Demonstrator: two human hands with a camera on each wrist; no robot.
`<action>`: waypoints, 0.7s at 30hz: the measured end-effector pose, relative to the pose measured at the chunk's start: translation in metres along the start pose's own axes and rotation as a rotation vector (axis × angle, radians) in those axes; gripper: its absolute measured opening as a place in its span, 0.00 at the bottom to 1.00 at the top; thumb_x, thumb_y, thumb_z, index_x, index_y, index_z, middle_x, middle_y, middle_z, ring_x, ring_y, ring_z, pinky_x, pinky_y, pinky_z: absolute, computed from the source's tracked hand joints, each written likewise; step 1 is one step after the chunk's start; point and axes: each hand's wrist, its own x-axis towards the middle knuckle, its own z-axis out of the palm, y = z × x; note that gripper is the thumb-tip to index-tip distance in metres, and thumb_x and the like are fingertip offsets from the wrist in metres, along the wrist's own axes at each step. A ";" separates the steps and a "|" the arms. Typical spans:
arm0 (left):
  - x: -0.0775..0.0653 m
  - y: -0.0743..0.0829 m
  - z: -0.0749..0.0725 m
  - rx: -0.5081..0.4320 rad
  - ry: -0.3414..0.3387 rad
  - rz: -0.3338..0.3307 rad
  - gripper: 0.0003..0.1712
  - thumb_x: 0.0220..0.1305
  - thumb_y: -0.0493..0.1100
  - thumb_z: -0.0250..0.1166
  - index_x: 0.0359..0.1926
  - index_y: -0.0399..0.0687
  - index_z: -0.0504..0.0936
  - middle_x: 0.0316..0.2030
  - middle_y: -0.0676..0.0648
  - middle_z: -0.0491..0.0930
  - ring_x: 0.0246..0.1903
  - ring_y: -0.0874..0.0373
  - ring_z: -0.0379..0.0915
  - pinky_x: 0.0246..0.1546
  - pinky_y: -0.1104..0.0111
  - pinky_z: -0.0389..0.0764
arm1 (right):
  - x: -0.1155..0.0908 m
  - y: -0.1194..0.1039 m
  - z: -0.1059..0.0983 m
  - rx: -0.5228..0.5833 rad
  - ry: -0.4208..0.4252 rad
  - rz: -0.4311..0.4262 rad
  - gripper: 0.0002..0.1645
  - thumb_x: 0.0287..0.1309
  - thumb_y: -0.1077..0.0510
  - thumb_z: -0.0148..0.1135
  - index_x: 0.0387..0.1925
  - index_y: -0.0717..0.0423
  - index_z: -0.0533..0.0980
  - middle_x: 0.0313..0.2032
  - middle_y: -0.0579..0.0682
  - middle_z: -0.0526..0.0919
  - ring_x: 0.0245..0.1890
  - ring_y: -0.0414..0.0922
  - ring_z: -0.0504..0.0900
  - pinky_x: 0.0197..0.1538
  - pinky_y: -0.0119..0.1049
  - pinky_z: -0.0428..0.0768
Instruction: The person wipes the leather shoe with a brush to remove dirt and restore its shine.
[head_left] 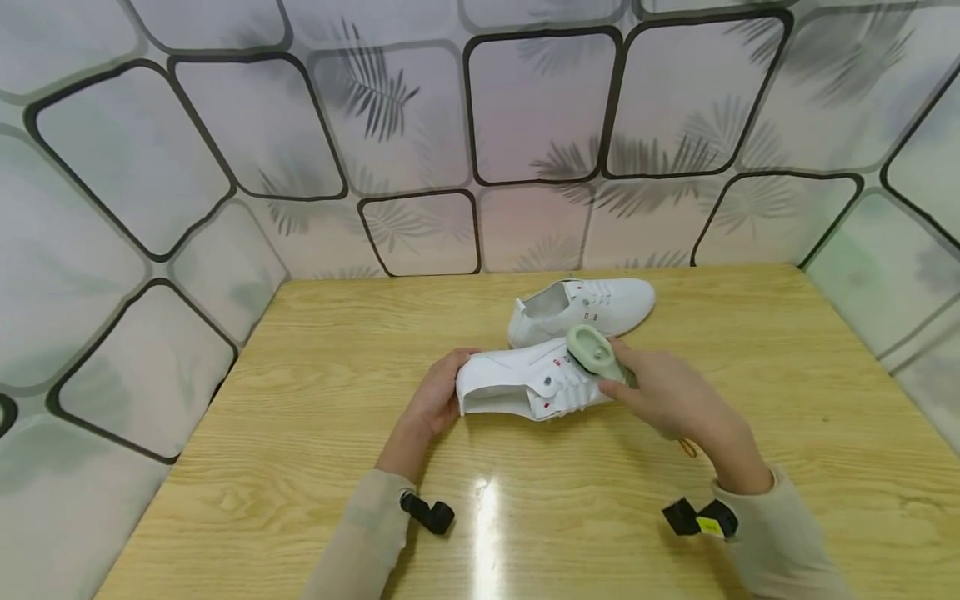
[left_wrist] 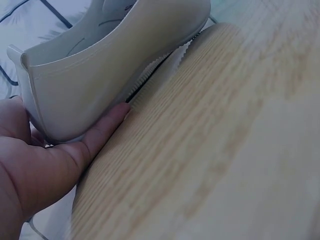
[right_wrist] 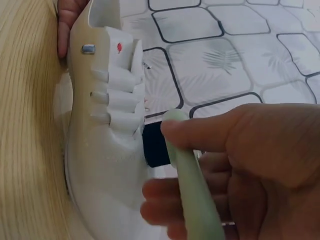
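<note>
A white lace-up shoe (head_left: 491,367) lies tilted on the wooden table, its opening turned toward me. My left hand (head_left: 435,396) holds it by the heel; in the left wrist view the thumb (left_wrist: 107,122) runs along the sole's edge, with the other fingers partly hidden behind the heel. In my right hand (head_left: 678,396) is a pale green brush (head_left: 592,350), its handle gripped between thumb and fingers. The brush's dark bristles (right_wrist: 156,145) are right at the far side of the shoe's upper, beside the laces. Small red marks dot the shoe near its eyelets.
A second white shoe (head_left: 618,304) stands just behind the first on the wooden table (head_left: 337,333). An orange cord loop (head_left: 687,447) hangs below my right hand. Patterned cloth (head_left: 540,108) rises behind the table and along both sides.
</note>
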 end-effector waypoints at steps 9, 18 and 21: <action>-0.001 0.001 0.001 -0.006 0.015 0.002 0.23 0.73 0.42 0.44 0.60 0.32 0.71 0.39 0.49 0.80 0.35 0.62 0.78 0.34 0.72 0.79 | 0.001 -0.002 0.001 0.033 -0.015 0.005 0.44 0.70 0.48 0.57 0.74 0.68 0.53 0.35 0.60 0.81 0.24 0.44 0.73 0.27 0.39 0.72; -0.002 -0.001 0.000 -0.009 0.020 0.011 0.22 0.73 0.42 0.44 0.58 0.32 0.72 0.39 0.49 0.80 0.36 0.62 0.77 0.35 0.71 0.79 | 0.000 -0.003 0.003 0.022 -0.001 -0.019 0.43 0.69 0.49 0.59 0.73 0.69 0.55 0.40 0.63 0.83 0.28 0.47 0.77 0.32 0.42 0.75; -0.002 0.000 -0.001 -0.003 0.015 0.016 0.22 0.73 0.42 0.44 0.59 0.32 0.72 0.39 0.49 0.80 0.36 0.62 0.77 0.35 0.72 0.79 | 0.000 -0.004 0.005 0.029 -0.006 -0.011 0.44 0.70 0.49 0.57 0.73 0.70 0.53 0.29 0.56 0.79 0.22 0.44 0.71 0.26 0.38 0.70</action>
